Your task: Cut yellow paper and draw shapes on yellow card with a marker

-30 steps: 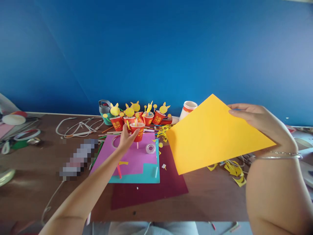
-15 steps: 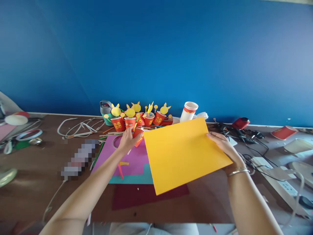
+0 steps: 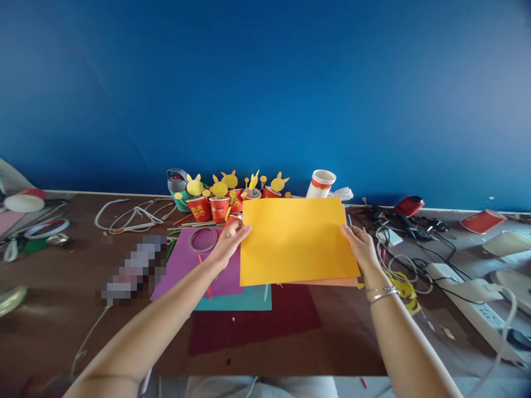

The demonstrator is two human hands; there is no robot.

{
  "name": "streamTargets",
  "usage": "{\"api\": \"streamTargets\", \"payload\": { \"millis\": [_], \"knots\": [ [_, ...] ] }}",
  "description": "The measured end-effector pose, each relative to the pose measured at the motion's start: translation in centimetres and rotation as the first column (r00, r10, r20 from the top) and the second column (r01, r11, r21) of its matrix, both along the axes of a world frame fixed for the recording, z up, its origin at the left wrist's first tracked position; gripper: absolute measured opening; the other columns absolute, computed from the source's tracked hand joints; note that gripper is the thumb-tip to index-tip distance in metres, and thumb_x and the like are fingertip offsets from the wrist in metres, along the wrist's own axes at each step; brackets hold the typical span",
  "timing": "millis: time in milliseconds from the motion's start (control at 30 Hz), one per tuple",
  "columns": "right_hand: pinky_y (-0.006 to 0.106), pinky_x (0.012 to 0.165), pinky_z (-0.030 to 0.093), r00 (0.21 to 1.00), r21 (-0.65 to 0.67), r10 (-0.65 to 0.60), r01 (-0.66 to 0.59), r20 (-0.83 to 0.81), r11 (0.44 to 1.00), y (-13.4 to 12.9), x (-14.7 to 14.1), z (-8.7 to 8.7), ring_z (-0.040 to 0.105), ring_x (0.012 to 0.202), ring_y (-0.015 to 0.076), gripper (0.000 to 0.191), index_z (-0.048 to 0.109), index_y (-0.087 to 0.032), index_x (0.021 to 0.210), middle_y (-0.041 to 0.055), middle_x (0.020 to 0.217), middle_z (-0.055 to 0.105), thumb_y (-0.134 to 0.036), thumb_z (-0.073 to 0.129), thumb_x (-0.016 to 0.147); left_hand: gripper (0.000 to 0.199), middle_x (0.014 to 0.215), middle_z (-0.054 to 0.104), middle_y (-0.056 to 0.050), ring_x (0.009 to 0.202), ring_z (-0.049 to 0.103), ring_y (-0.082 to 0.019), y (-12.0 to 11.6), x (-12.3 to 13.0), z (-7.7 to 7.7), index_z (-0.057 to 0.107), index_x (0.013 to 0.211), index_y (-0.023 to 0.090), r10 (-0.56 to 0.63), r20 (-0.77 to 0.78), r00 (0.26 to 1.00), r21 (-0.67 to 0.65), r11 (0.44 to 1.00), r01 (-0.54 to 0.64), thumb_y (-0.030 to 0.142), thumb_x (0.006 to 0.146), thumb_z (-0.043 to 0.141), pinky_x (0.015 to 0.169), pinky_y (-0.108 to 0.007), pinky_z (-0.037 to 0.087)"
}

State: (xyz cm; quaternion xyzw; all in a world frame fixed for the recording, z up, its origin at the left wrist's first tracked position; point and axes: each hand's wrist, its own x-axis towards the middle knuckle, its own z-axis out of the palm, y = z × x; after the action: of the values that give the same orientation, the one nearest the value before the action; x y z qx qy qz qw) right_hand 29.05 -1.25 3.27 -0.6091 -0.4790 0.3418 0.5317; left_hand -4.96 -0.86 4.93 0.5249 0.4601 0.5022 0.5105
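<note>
A yellow-orange sheet (image 3: pixel 296 240) is stretched between my two hands above the table. My left hand (image 3: pixel 228 242) pinches its left edge, close to a red cup. At the right edge, my right hand (image 3: pixel 360 246) grips it with thumb and fingers. Behind the sheet's lower right, a strip of orange paper (image 3: pixel 332 282) shows. Purple paper (image 3: pixel 178 265) and teal paper (image 3: pixel 236 301) lie under and left of the sheet, with a roll of tape (image 3: pixel 203 240) on the purple one. Red cups (image 3: pixel 199 209) with yellow paper figures (image 3: pixel 219 187) stand behind.
A stack of white cups (image 3: pixel 320 185) stands at the back near the blue wall. On the right are black cables, yellow scraps (image 3: pixel 404 290) and a power strip (image 3: pixel 481 309). White cable (image 3: pixel 136 221) and a blurred-out object (image 3: pixel 135 268) lie on the left.
My left hand has moved from the cups to the sheet's left edge and taken hold. The sheet has turned level and moved left and up, with my right hand still on it.
</note>
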Motion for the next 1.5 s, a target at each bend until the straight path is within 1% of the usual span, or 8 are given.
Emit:
{"api": "streamTargets", "payload": {
  "millis": [267, 567, 633, 700, 833, 1133, 1367, 1500],
  "knots": [
    [0.023, 0.055, 0.05, 0.965, -0.08, 0.206, -0.221, -0.165, 0.972, -1.3, -1.6, 1.5, 0.064, 0.066, 0.0182, 0.041, 0.061, -0.018, 0.086, 0.0026, 0.074, 0.066, -0.051, 0.074, 0.065, 0.046, 0.089, 0.07, -0.007, 0.085, 0.065, -0.026, 1.0, -0.8, 0.0, 0.064, 0.09, 0.015, 0.059, 0.084, 0.995, -0.033, 0.998, -0.057, 0.045, 0.058, 0.079, 0.075, -0.036, 0.051],
    [0.025, 0.051, 0.051, 0.977, -0.12, 0.101, -0.125, -0.187, 0.985, -1.2, -1.7, 2.3, 0.066, 0.067, 0.0226, 0.041, 0.063, -0.017, 0.075, 0.0051, 0.072, 0.067, -0.054, 0.074, 0.06, 0.069, 0.122, 0.057, -0.014, 0.111, 0.056, -0.031, 0.8, -0.8, 0.5, 0.047, 0.125, 0.018, 0.124, -0.102, 0.987, 0.168, 0.98, -0.105, 0.053, 0.069, 0.068, 0.09, -0.045, 0.047],
    [0.026, 0.049, 0.05, 0.978, -0.093, -0.001, -0.019, -0.207, 0.995, -1.3, -2.0, 2.6, 0.066, 0.068, 0.024, 0.042, 0.063, -0.017, 0.074, 0.0057, 0.07, 0.067, -0.056, 0.074, 0.059, 0.081, 0.139, 0.041, -0.015, 0.129, 0.039, -0.033, 0.0, -0.6, 1.3, 0.034, 0.137, 0.022, 0.271, -0.342, 0.9, 0.413, 0.904, -0.116, 0.056, 0.071, 0.066, 0.103, -0.05, 0.035],
    [0.027, 0.049, 0.051, 0.966, -0.068, -0.062, 0.047, -0.251, 0.997, -1.4, -2.5, 3.1, 0.066, 0.067, 0.0246, 0.044, 0.064, -0.017, 0.076, 0.0069, 0.074, 0.068, -0.056, 0.075, 0.058, 0.089, 0.15, 0.025, -0.013, 0.138, 0.019, -0.035, -1.2, -0.3, 2.3, 0.028, 0.142, 0.024, 0.343, -0.56, 0.754, 0.588, 0.806, 0.07, 0.063, 0.071, 0.063, 0.11, -0.054, 0.02],
    [0.03, 0.055, 0.054, 0.943, 0.005, -0.051, 0.056, -0.328, 0.998, -1.9, -3.7, 4.4, 0.067, 0.069, 0.024, 0.044, 0.062, -0.018, 0.079, 0.0079, 0.086, 0.069, -0.059, 0.071, 0.065, 0.103, 0.154, 0.015, -0.013, 0.14, 0.011, -0.038, -3.6, 1.3, 3.7, 0.015, 0.147, 0.023, 0.305, -0.785, 0.539, 0.578, 0.672, 0.463, 0.073, 0.067, 0.057, 0.112, -0.054, 0.01],
    [0.027, 0.056, 0.051, 0.951, 0.165, 0.035, 0.016, -0.306, 0.986, -2.2, -5.8, 7.4, 0.066, 0.076, 0.0239, 0.048, 0.064, -0.017, 0.092, 0.0088, 0.088, 0.068, -0.061, 0.063, 0.074, 0.078, 0.148, 0.03, -0.015, 0.14, 0.014, -0.034, -5.2, 4.7, 3.9, 0.011, 0.147, 0.016, 0.517, -0.732, 0.442, 0.676, 0.472, 0.566, 0.019, 0.081, 0.051, 0.111, -0.061, 0.008],
    [0.023, 0.047, 0.043, 0.937, 0.344, -0.018, 0.146, -0.35, 0.928, -1.4, -5.6, 6.8, 0.059, 0.057, 0.0154, 0.05, 0.06, -0.018, 0.073, 0.0018, 0.068, 0.062, -0.067, 0.056, 0.077, 0.05, 0.133, 0.051, -0.013, 0.127, 0.044, -0.024, -3.2, 3.3, 4.4, 0.035, 0.138, 0.015, 0.553, -0.543, 0.632, 0.838, 0.413, 0.357, 0.01, 0.088, 0.035, 0.103, -0.038, 0.04],
    [0.022, 0.047, 0.043, 0.929, 0.294, -0.036, 0.153, -0.367, 0.944, -0.4, -3.8, 5.2, 0.056, 0.054, 0.0132, 0.042, 0.063, -0.017, 0.078, 0.0017, 0.072, 0.064, -0.058, 0.07, 0.069, 0.024, 0.066, 0.06, -0.001, 0.062, 0.06, -0.012, -0.7, 0.7, 5.1, 0.058, 0.079, 0.017, 0.579, -0.149, 0.802, 0.762, 0.584, -0.28, 0.029, 0.094, 0.043, 0.065, -0.024, 0.051]
  ]
}}
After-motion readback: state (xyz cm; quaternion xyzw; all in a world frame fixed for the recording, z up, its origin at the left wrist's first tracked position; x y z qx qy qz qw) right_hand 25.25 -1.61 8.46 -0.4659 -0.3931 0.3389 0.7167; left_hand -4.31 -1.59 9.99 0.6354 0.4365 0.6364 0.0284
